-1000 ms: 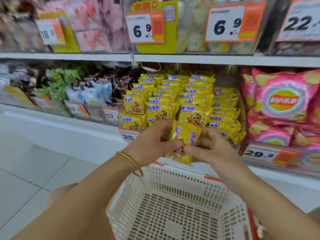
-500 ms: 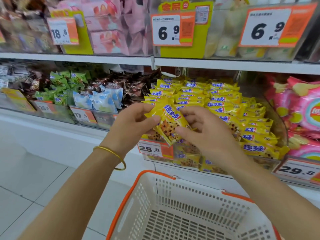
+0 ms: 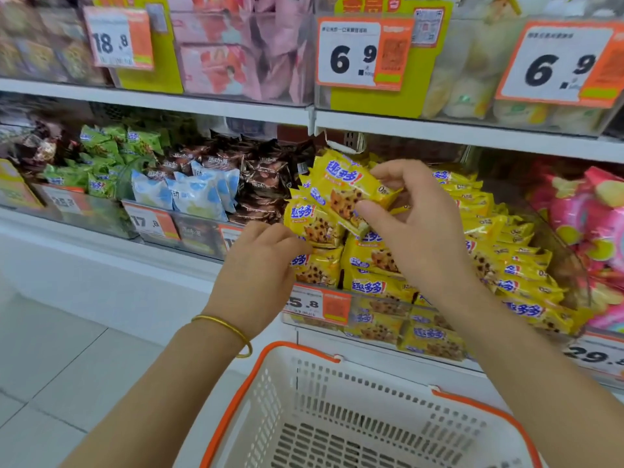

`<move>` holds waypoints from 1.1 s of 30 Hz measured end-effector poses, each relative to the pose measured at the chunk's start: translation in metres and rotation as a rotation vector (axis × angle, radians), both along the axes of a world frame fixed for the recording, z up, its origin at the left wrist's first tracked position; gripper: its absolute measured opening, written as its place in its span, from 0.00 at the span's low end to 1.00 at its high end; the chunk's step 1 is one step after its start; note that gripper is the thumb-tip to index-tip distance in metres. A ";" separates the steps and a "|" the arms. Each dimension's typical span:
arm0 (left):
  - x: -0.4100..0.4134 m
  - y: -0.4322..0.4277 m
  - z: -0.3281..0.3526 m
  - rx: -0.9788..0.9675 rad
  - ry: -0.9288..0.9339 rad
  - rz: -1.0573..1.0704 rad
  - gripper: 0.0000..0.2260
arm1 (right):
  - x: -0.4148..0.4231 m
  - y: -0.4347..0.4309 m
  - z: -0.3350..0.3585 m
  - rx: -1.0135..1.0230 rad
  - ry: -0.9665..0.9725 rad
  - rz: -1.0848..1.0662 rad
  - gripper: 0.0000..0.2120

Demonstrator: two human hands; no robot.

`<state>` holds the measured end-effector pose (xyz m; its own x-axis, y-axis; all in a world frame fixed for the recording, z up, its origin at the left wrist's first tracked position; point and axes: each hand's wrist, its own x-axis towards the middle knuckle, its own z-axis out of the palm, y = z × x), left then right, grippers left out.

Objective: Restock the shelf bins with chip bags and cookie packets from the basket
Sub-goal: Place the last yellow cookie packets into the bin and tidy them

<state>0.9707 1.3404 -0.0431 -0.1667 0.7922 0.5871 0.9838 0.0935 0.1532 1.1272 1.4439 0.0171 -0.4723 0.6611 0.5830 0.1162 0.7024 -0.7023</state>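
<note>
My right hand (image 3: 422, 228) pinches a yellow cookie packet (image 3: 347, 187) between thumb and fingers, above the clear bin (image 3: 368, 320) heaped with several of the same yellow packets. A second yellow packet (image 3: 314, 226) lies tilted just under it. My left hand (image 3: 260, 265), with a gold bangle on the wrist, has curled fingers and its thumb on that packet's lower left edge. The white basket with an orange rim (image 3: 251, 373) sits below both arms; the part of its inside that shows holds nothing.
Pink chip bags (image 3: 594, 228) fill the bin to the right. Brown packets (image 3: 266, 184), blue-white packets (image 3: 196, 194) and green packets (image 3: 101, 153) fill bins to the left. An upper shelf (image 3: 439, 128) with large price tags overhangs. White floor tiles lie at left.
Both hands rose from above the basket to the yellow bin with the packets. The right hand now holds one packet higher and the left hand sits lower at the bin's left front.
</note>
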 end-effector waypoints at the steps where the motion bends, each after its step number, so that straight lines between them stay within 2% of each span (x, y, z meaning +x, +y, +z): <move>1: 0.001 0.000 0.000 0.006 0.015 0.000 0.22 | 0.000 0.001 0.000 -0.007 0.014 -0.006 0.14; 6: 0.000 0.003 -0.005 0.054 0.028 0.031 0.13 | -0.012 -0.003 0.003 0.011 0.014 0.066 0.14; 10: -0.004 0.002 -0.011 0.061 -0.056 0.020 0.13 | -0.021 -0.004 -0.002 0.051 -0.098 0.064 0.14; 12: -0.004 0.002 -0.012 0.122 -0.184 0.027 0.12 | -0.023 -0.003 -0.005 0.075 -0.154 0.050 0.14; 14: -0.004 0.002 -0.007 0.235 -0.402 0.076 0.10 | -0.026 -0.002 -0.006 0.132 -0.234 0.032 0.15; 16: -0.005 0.002 -0.001 0.310 -0.608 0.103 0.13 | -0.028 -0.002 -0.007 0.248 -0.344 -0.005 0.15; 17: -0.004 0.002 0.003 0.312 -0.654 0.084 0.16 | -0.029 -0.002 -0.008 0.310 -0.380 -0.025 0.15; 19: -0.002 0.002 0.007 0.281 -0.623 0.008 0.24 | -0.031 -0.001 -0.010 0.388 -0.403 -0.061 0.15; 21: 0.000 0.005 0.008 0.230 -0.547 -0.043 0.27 | -0.033 0.001 -0.011 0.418 -0.408 -0.084 0.15; 25: 0.000 0.015 0.008 0.247 -0.536 0.007 0.24 | -0.035 0.003 -0.009 0.414 -0.414 -0.082 0.17; 30: -0.005 0.016 0.011 0.213 -0.561 0.029 0.15 | -0.027 0.005 -0.002 0.365 -0.489 -0.012 0.22; 33: -0.004 0.018 0.011 0.221 -0.552 0.049 0.16 | -0.011 0.006 -0.001 0.307 -0.373 -0.058 0.22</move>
<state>0.9667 1.3585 -0.0319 -0.5275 0.6445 0.5535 0.7484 0.0442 0.6618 1.1158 1.4504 0.0161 -0.6540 0.5164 0.5528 0.3656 0.8555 -0.3666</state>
